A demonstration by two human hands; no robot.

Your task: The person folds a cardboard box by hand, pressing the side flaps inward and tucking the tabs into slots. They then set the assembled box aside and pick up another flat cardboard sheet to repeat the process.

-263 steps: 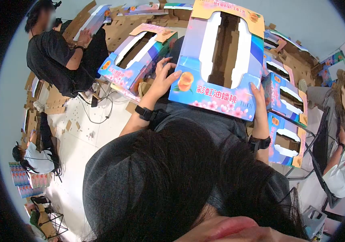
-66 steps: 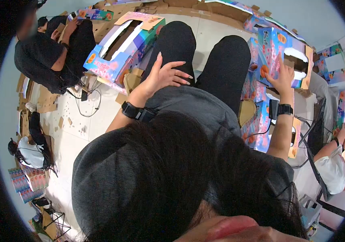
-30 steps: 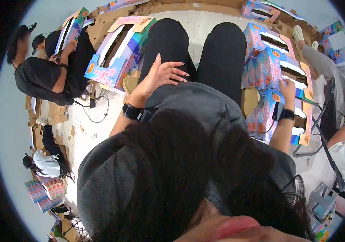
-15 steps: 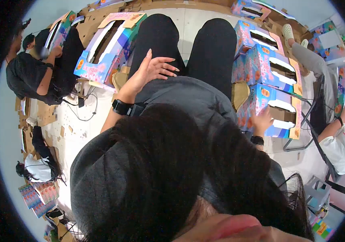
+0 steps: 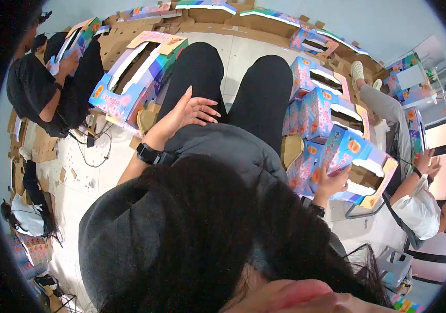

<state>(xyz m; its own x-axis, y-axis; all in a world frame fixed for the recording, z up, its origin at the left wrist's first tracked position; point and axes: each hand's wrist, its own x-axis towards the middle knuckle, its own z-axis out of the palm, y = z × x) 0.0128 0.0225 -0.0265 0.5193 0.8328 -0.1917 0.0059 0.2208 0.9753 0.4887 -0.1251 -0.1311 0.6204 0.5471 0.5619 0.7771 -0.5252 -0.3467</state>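
Note:
My left hand (image 5: 187, 113) lies on my lap with its fingers spread, holding nothing. On my right side, my right hand (image 5: 331, 183) grips the near side of a blue and pink printed cardboard box (image 5: 350, 145). That box has a cut-out opening with white edges and is tilted. It sits at the near end of a stack, against another printed box (image 5: 321, 112) of the same kind. Part of the gripped side is hidden behind my fingers.
A similar printed box (image 5: 124, 83) stands left of my knees. A co-worker in black (image 5: 38, 94) handles a box at the left; a person in a white shirt (image 5: 421, 208) sits at the right. Cables (image 5: 98, 151) and cardboard scraps lie on the floor.
The near box on the right has tilted and been raised, with my right hand now closed on it. My left hand stays on my lap. The whole view has shifted slightly.

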